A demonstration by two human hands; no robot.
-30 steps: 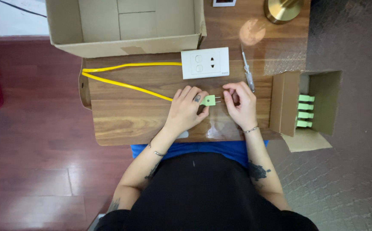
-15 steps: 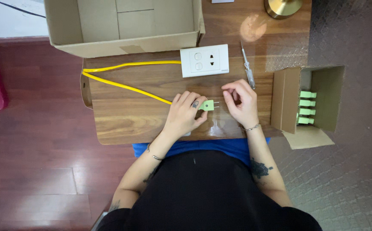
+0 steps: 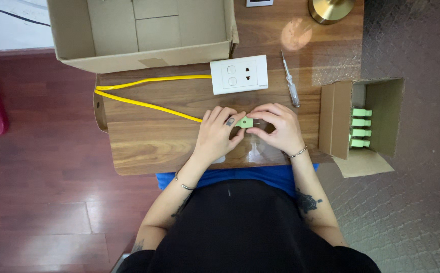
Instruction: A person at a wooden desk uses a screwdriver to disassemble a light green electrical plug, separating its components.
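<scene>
On the worktop (image 3: 144, 146), the plug (image 3: 245, 122) sits between both hands, the socket plate (image 3: 239, 74) just behind it. Screwdriver (image 3: 290, 81) lies right of the plate; small box (image 3: 361, 121) further right, big box (image 3: 139, 30) behind-left.

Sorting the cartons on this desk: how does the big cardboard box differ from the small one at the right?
The big cardboard box sits at the table's far edge; the small cardboard box stands off the right side. The big one's visible interior shows only bare cardboard; the small one holds a row of light green plugs. The big one is much wider. Both are plain brown with open flaps.
</scene>
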